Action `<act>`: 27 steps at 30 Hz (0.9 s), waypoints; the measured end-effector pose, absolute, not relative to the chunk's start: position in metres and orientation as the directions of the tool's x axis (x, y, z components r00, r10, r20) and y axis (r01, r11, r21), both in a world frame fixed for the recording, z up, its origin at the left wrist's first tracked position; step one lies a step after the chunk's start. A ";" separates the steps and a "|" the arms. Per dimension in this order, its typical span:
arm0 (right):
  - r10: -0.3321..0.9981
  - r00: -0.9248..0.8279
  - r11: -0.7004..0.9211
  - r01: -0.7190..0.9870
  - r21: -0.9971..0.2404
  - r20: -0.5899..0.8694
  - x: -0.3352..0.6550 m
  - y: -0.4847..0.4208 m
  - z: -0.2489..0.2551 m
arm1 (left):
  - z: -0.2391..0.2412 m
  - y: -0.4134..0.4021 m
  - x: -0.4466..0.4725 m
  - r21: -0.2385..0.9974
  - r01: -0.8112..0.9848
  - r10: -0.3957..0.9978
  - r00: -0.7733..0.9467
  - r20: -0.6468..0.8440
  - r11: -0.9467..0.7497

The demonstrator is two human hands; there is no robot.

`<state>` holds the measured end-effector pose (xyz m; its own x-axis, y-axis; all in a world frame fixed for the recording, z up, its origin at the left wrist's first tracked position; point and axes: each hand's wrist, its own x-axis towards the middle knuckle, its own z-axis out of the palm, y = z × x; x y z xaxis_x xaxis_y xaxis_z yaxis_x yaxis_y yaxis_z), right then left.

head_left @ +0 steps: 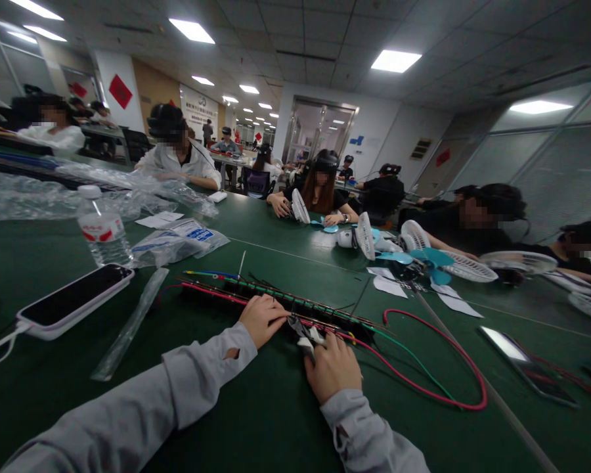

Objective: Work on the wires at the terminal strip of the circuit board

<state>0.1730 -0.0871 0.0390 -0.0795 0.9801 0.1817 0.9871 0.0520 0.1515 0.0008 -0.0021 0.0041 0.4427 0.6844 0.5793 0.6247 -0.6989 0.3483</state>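
Across the green table in front of me lies a long wire bundle [211,290], with red, green and blue wires running along a black strip. My left hand [263,320] is closed at the middle of the bundle, its fingertips pinching at the near edge. My right hand [335,369] is wrapped round a pair of cutting pliers [305,343] with whitish handles. Their grey jaws touch or nearly touch the bundle beside my left fingertips. From the bundle's right end a red wire [453,322] loops out, with a green wire [418,361] inside the loop.
To the left are a phone [76,299] with a white cable, a water bottle [103,230], a clear plastic strip [132,328] and plastic bags [182,240]. Fan parts [423,259] and paper lie at the right, near another phone [526,364]. Several people sit across the table.
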 end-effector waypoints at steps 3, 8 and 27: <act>0.981 -0.065 0.038 0.988 0.149 0.181 0.173 -0.087 0.040 | 0.004 -0.002 0.001 0.351 0.619 0.681 0.441 0.584 -0.702; 0.977 -0.063 0.031 0.987 0.156 0.206 0.173 -0.086 0.041 | 0.003 -0.001 0.001 0.347 0.606 0.667 0.444 0.598 -0.716; 0.980 -0.063 0.032 0.987 0.160 0.187 0.171 -0.088 0.046 | 0.000 0.002 0.000 0.344 0.597 0.648 0.421 0.635 -0.725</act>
<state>0.1708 -0.0879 0.0456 -0.0626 0.9804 0.1869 0.9866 0.0325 0.1601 0.0005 0.0019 0.0000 0.4209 0.6482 0.6345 0.5973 -0.7245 0.3439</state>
